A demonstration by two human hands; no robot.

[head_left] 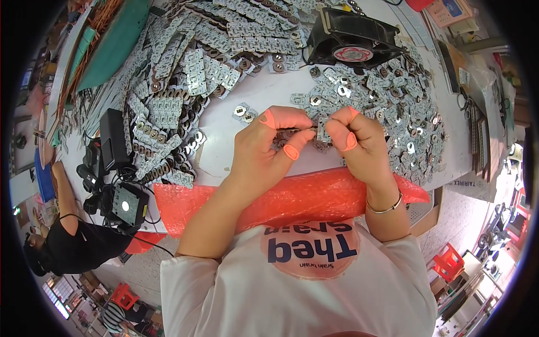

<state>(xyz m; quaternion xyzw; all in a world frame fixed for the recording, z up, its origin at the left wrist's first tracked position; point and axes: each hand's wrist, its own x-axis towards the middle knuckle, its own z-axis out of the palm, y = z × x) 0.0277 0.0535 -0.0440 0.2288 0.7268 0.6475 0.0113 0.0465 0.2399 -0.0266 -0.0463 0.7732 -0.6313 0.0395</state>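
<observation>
Orange finger cots cover the thumb and forefinger of both my hands. My left hand (259, 147) is closed in a pinch, its fingertips on the left part of a small circuit board panel (323, 130). From the other side my right hand (366, 147) pinches the same panel, close to the left fingertips. The panel is silvery and mostly hidden by the fingers; whether it is one piece or two I cannot tell. A small loose board pair (244, 113) with round metal parts lies left of my left hand.
Long board strips (168, 109) are heaped on the left. Small separate boards (387, 106) are piled on the right. A black fan (353, 40) stands at the back. Red plastic sheeting (297, 199) lies along the near edge. Black adapters and cables (115, 140) sit left, near another person (84, 241).
</observation>
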